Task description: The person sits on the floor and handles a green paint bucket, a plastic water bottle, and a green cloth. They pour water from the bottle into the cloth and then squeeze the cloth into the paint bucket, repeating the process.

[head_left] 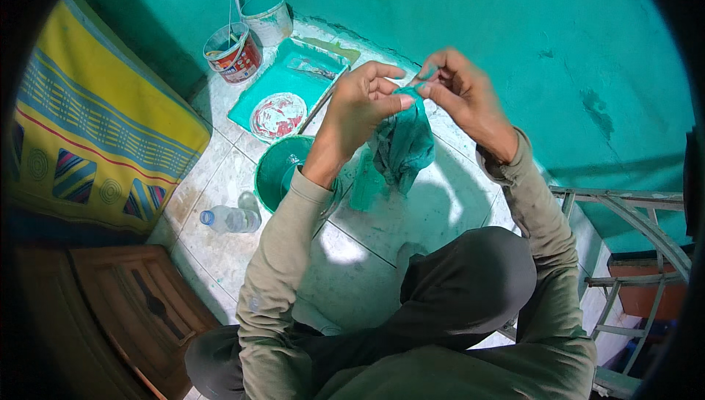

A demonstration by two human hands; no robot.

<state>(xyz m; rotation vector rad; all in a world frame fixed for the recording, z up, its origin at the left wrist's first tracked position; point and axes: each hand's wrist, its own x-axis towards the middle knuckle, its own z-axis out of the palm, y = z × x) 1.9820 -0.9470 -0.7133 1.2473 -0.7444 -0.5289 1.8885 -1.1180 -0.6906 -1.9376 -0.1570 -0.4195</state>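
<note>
Hands meet at the centre of the frame, where I see my left hand (361, 99) and right hand (459, 92) both pinched shut on the top of a paint-soaked teal rag (402, 147), apparently mid-unfolding, so next I'd judge a careful pull apart.

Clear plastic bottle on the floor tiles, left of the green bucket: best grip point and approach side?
Take the plastic bottle around its mid-body, coming from above. It lies on its side on the tiled floor, blue cap pointing left, so the round barrel is exposed on top. The green bucket sits close on its right, so a side approach there looks cramped. Both hands, left hand and right hand, hold the teal cloth.
</note>
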